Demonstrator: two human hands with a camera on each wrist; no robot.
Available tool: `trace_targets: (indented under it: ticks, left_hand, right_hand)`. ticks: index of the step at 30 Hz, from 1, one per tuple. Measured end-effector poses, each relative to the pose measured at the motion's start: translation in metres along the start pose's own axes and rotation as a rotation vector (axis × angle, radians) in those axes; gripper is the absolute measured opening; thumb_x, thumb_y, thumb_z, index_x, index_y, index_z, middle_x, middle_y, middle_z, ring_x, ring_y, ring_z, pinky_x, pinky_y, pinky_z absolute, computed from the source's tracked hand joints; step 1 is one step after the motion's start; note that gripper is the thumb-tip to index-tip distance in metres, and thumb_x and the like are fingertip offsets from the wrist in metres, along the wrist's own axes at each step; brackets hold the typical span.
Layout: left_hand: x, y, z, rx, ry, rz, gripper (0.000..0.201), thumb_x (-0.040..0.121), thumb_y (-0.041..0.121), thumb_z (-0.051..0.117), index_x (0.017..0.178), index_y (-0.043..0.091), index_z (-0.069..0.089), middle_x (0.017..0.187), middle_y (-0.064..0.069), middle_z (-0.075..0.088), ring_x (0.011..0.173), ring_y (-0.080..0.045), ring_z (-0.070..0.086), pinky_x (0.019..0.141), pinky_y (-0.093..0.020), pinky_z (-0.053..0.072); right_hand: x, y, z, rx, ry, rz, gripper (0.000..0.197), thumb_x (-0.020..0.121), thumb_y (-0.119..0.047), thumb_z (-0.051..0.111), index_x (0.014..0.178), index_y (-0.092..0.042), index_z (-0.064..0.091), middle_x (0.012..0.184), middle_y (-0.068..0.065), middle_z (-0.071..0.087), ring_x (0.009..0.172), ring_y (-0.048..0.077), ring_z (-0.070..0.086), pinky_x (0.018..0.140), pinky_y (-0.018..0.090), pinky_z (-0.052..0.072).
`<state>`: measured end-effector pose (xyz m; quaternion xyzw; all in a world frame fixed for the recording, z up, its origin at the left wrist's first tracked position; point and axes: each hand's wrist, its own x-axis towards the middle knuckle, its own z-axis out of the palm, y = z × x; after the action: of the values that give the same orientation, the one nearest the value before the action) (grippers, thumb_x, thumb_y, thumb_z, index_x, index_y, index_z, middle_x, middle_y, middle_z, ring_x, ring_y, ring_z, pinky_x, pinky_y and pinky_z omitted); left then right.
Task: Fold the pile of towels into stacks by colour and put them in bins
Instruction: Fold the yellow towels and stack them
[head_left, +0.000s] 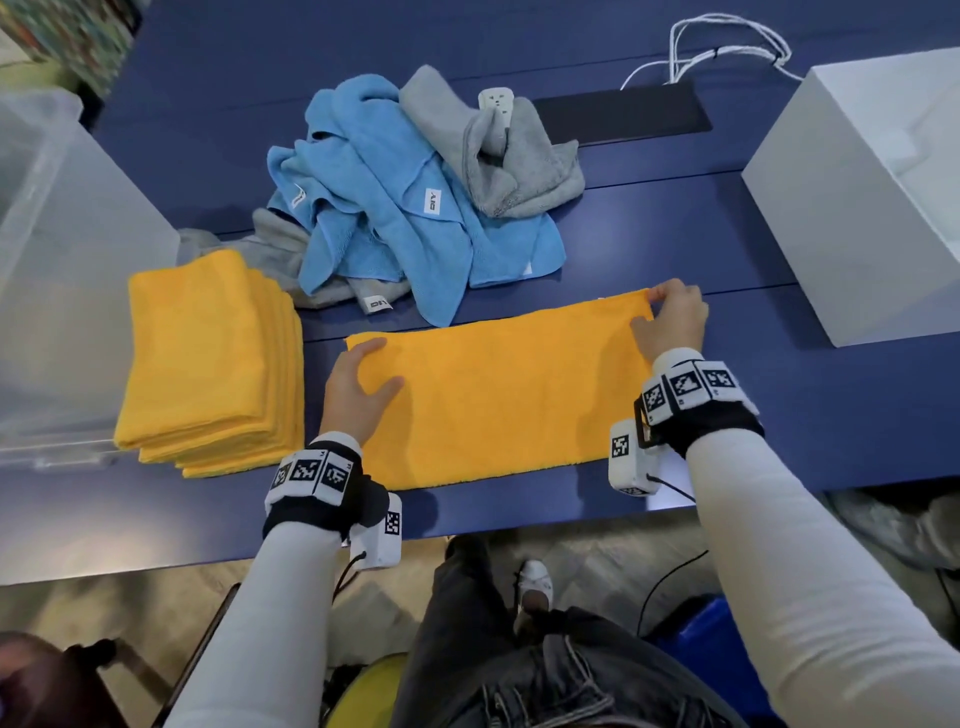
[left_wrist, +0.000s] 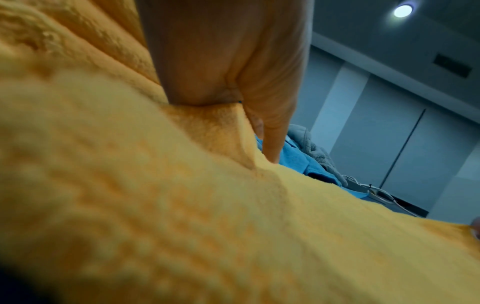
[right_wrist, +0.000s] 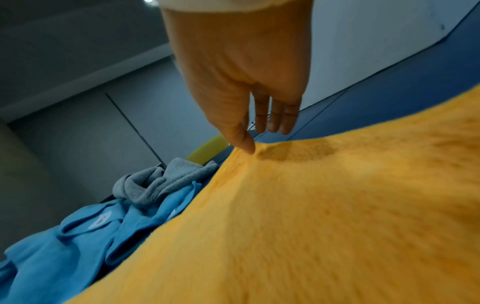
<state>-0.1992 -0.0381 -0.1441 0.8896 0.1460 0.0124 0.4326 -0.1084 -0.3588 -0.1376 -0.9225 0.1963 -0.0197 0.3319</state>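
Yellow towel half-folded on the bench; blue and grey towels not yet started.

The yellow towel (head_left: 498, 395) lies flat as a long strip at the near edge of the bench (head_left: 831, 415). The left hand (head_left: 353, 389) rests on its left end, fingers spread, no grip taken. The right hand (head_left: 670, 322) pinches the far right corner between thumb and fingers. A stack of folded yellow towels (head_left: 208, 358) sits just left, beside the clear bin (head_left: 62, 249), not yet binned. The unfolded pile of blue towels (head_left: 395, 202) and grey towels (head_left: 509, 156) remains behind. The white bin (head_left: 852, 197) stands right. Judgement: under half complete.
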Motion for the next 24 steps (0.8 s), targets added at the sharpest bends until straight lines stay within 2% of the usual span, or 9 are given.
trace_targets:
  ticks: [2, 4, 8, 11, 14, 16, 18, 21, 24]
  left_hand:
    - [0.000, -0.005, -0.001, -0.033, 0.028, -0.014, 0.038, 0.088, 0.009, 0.061, 0.126, 0.012, 0.054, 0.134, -0.007, 0.050, 0.126, -0.021, 0.042, 0.101, -0.018, 0.027]
    - [0.000, -0.010, -0.003, -0.044, 0.019, -0.025, 0.033, 0.090, 0.007, 0.057, 0.122, 0.013, 0.057, 0.132, -0.008, 0.052, 0.125, -0.024, 0.045, 0.105, -0.027, 0.031]
    - [-0.002, -0.008, -0.008, -0.049, 0.037, 0.000, 0.038, 0.089, 0.001, 0.055, 0.125, 0.014, 0.056, 0.132, -0.008, 0.053, 0.120, -0.026, 0.048, 0.105, -0.035, 0.037]
    - [0.000, -0.005, -0.007, -0.062, 0.071, -0.016, 0.043, 0.089, 0.000, 0.055, 0.130, 0.014, 0.053, 0.134, -0.010, 0.051, 0.122, -0.026, 0.047, 0.106, -0.036, 0.036]
    - [0.003, -0.010, -0.005, -0.003, 0.008, -0.061, 0.048, 0.088, 0.001, 0.057, 0.134, 0.012, 0.047, 0.140, -0.010, 0.044, 0.130, -0.024, 0.040, 0.109, -0.030, 0.029]
    - [0.004, -0.012, -0.005, 0.050, -0.006, -0.055, 0.052, 0.087, 0.004, 0.060, 0.136, 0.012, 0.044, 0.144, -0.012, 0.037, 0.133, -0.025, 0.035, 0.110, -0.027, 0.024]
    - [0.004, -0.008, -0.007, 0.136, 0.036, -0.037, 0.056, 0.085, 0.008, 0.064, 0.137, 0.012, 0.043, 0.148, -0.013, 0.027, 0.136, -0.027, 0.028, 0.111, -0.030, 0.021]
    - [-0.001, 0.003, -0.004, 0.353, 0.062, 0.006, 0.055, 0.086, 0.019, 0.065, 0.137, 0.019, 0.045, 0.152, -0.010, 0.019, 0.137, -0.032, 0.021, 0.112, -0.040, 0.019]
    - [-0.012, 0.021, 0.014, 0.472, -0.167, 0.142, 0.050, 0.090, 0.032, 0.058, 0.137, 0.026, 0.042, 0.153, -0.003, 0.024, 0.142, -0.029, 0.011, 0.114, -0.044, 0.015]
  right_hand:
    - [-0.007, 0.006, 0.005, -0.005, -0.021, 0.055, 0.029, 0.086, -0.004, 0.055, 0.115, -0.004, 0.053, 0.122, 0.014, 0.052, 0.116, 0.033, 0.046, 0.092, 0.040, 0.042]
    - [-0.012, 0.009, 0.007, -0.003, -0.017, 0.094, 0.030, 0.087, -0.007, 0.054, 0.117, -0.006, 0.051, 0.119, 0.014, 0.057, 0.111, 0.033, 0.051, 0.089, 0.043, 0.046]
    - [-0.016, 0.009, 0.006, -0.011, 0.070, 0.078, 0.027, 0.090, -0.006, 0.050, 0.116, -0.007, 0.050, 0.113, 0.013, 0.060, 0.105, 0.032, 0.056, 0.083, 0.043, 0.046]
    - [-0.015, 0.007, 0.004, -0.047, 0.118, 0.068, 0.024, 0.091, -0.003, 0.048, 0.114, -0.008, 0.051, 0.114, 0.011, 0.060, 0.108, 0.030, 0.053, 0.082, 0.042, 0.045]
    - [-0.015, 0.007, 0.005, -0.071, 0.099, 0.070, 0.022, 0.092, -0.003, 0.047, 0.113, -0.007, 0.051, 0.112, 0.012, 0.059, 0.109, 0.031, 0.051, 0.079, 0.040, 0.043]
    - [-0.015, 0.006, 0.005, -0.066, 0.074, 0.074, 0.022, 0.093, -0.007, 0.050, 0.115, -0.006, 0.049, 0.116, 0.013, 0.057, 0.112, 0.031, 0.049, 0.081, 0.042, 0.043]
    - [-0.018, 0.008, 0.000, -0.063, 0.054, 0.101, 0.032, 0.092, -0.017, 0.056, 0.120, -0.004, 0.045, 0.124, 0.014, 0.051, 0.118, 0.032, 0.045, 0.087, 0.044, 0.043]
    - [-0.024, 0.015, -0.011, -0.072, -0.081, 0.238, 0.050, 0.090, -0.028, 0.060, 0.127, -0.002, 0.039, 0.130, 0.017, 0.048, 0.121, 0.036, 0.044, 0.087, 0.044, 0.043]
    - [-0.034, 0.024, -0.018, -0.134, -0.299, 0.322, 0.052, 0.088, -0.026, 0.062, 0.128, 0.000, 0.041, 0.127, 0.019, 0.051, 0.115, 0.037, 0.051, 0.077, 0.037, 0.040]
